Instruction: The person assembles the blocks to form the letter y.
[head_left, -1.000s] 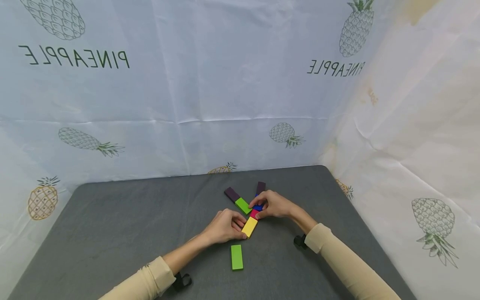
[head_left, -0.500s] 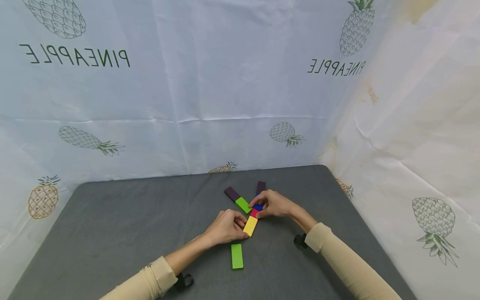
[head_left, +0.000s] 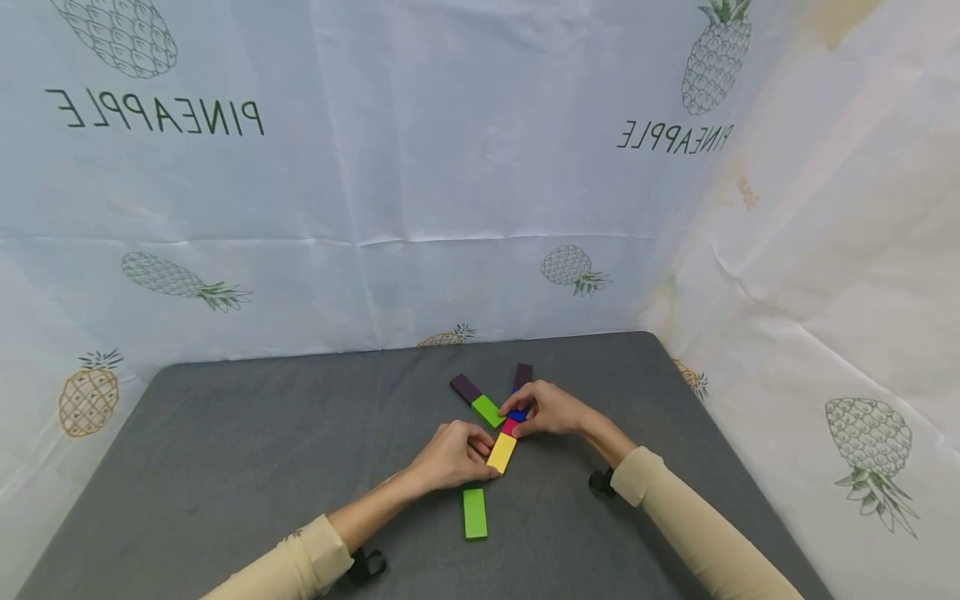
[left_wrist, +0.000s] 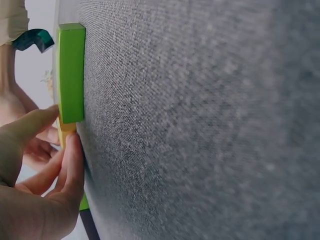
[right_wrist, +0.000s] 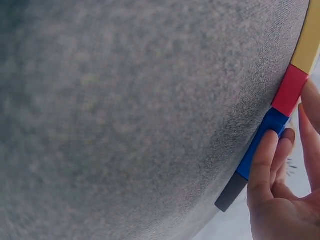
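A bent row of wooden-looking blocks lies on the grey table. My left hand [head_left: 452,455] pinches the yellow block [head_left: 502,454] at its near end, thumb on the near corner. Beyond it comes a red block [right_wrist: 290,90], end to end with the yellow one. The right hand [head_left: 553,409] holds the red block with the thumb and index finger, while other fingers rest on the blue block [right_wrist: 262,141]. A dark block [right_wrist: 231,192] continues the row past the blue. Beside it, a green block [head_left: 488,411] joins another dark block [head_left: 466,387], slanting away to the left.
One loose green block [head_left: 475,513] lies nearer the person, below the left hand. The grey table [head_left: 285,450] reaches a pineapple-printed white cloth [head_left: 465,167] at the back and sides. Black straps [head_left: 367,566] hang at both wrists.
The left hand and the yellow block have shifted very slightly right, toward the red block. My right hand keeps its place, and the other blocks look unmoved.
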